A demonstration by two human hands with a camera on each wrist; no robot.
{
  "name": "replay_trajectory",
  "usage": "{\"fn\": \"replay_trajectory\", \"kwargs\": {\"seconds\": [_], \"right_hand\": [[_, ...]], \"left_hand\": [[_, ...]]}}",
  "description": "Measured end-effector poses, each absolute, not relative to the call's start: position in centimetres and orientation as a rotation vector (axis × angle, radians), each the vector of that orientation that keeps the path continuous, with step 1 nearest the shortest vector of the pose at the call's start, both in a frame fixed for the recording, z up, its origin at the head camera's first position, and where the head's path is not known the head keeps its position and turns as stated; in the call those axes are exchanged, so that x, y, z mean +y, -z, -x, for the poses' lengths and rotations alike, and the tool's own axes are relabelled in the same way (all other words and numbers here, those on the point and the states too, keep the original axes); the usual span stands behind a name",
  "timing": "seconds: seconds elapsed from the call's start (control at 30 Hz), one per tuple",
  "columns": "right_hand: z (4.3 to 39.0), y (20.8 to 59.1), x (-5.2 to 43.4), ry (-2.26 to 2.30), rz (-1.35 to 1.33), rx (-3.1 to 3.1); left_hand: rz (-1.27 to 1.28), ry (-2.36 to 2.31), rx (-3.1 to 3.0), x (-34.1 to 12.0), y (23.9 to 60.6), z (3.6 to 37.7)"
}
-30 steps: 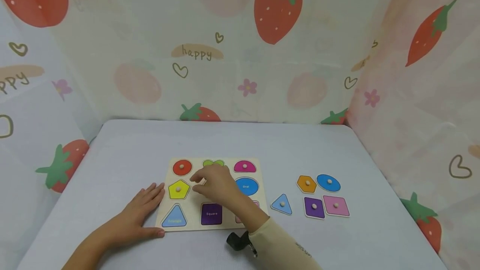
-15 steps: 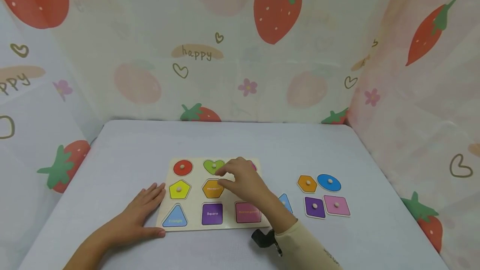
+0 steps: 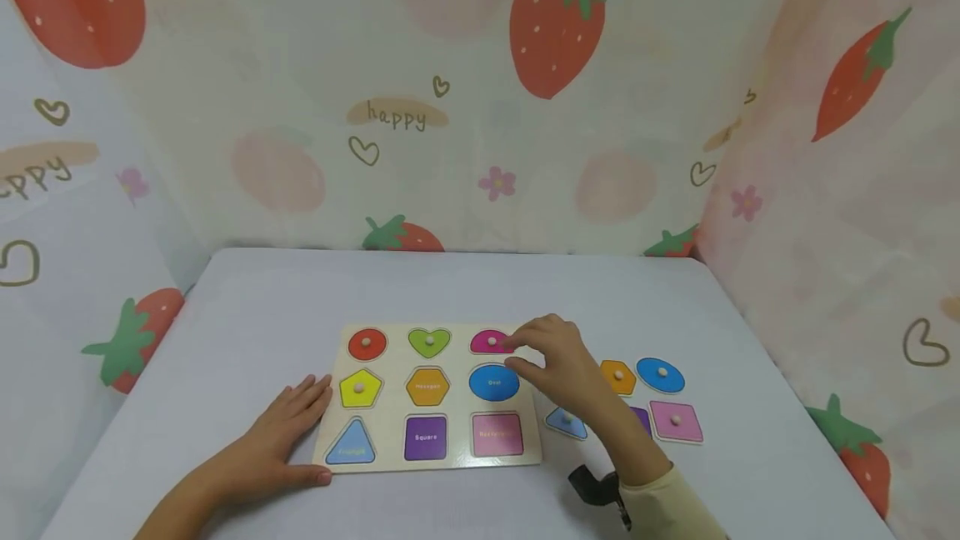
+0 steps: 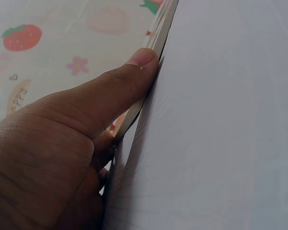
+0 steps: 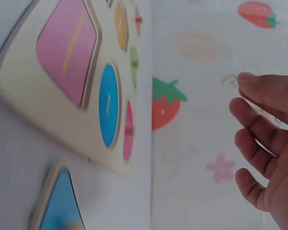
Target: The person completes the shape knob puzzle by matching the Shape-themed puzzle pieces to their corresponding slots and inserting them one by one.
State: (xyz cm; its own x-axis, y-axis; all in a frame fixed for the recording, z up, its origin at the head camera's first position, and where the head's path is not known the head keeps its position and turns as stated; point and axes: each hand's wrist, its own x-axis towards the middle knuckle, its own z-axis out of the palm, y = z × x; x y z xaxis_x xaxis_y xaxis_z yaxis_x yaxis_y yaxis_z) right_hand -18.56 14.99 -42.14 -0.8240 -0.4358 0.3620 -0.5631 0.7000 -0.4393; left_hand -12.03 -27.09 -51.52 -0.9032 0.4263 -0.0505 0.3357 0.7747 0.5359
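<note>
A wooden shape puzzle board (image 3: pixel 459 457) lies on the table. A red circle (image 3: pixel 367 343), green heart (image 3: pixel 429 342), magenta semicircle (image 3: pixel 491 342) and yellow pentagon (image 3: pixel 360 388) sit in it; the other slots are bare. My left hand (image 3: pixel 288 430) lies flat on the table, its thumb (image 4: pixel 134 72) pressing the board's left edge (image 4: pixel 161 28). My right hand (image 3: pixel 528 354) hovers at the board's right edge beside the semicircle, fingers (image 5: pixel 259 139) loosely curled and holding nothing. Under it lie the oval slot (image 5: pixel 108 105) and a loose blue triangle (image 5: pixel 57 206).
Loose pieces lie right of the board: the blue triangle (image 3: pixel 564 422), orange hexagon (image 3: pixel 618 375), blue oval (image 3: pixel 660 375), pink rectangle (image 3: pixel 676 421) and a purple square (image 3: pixel 642 417) partly behind my wrist. Strawberry-print cloth (image 3: pixel 555 23) walls the table on three sides.
My right hand has moved right from over the green heart to the board's right edge, leaving the heart uncovered in its slot. The left hand has stayed put.
</note>
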Motion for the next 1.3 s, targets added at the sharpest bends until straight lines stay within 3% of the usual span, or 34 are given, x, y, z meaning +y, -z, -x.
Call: {"fn": "replay_trajectory", "kwargs": {"seconds": [0.63, 1.3], "right_hand": [[19.0, 42.7, 24.9, -0.859, -0.651, -2.528], [19.8, 46.1, 28.5, -0.864, -0.467, -2.751]], "left_hand": [[-0.636, -0.767, 2.816, -27.0, 51.2, 12.7], [-0.627, -0.8, 2.799, -27.0, 51.3, 11.9]]}}
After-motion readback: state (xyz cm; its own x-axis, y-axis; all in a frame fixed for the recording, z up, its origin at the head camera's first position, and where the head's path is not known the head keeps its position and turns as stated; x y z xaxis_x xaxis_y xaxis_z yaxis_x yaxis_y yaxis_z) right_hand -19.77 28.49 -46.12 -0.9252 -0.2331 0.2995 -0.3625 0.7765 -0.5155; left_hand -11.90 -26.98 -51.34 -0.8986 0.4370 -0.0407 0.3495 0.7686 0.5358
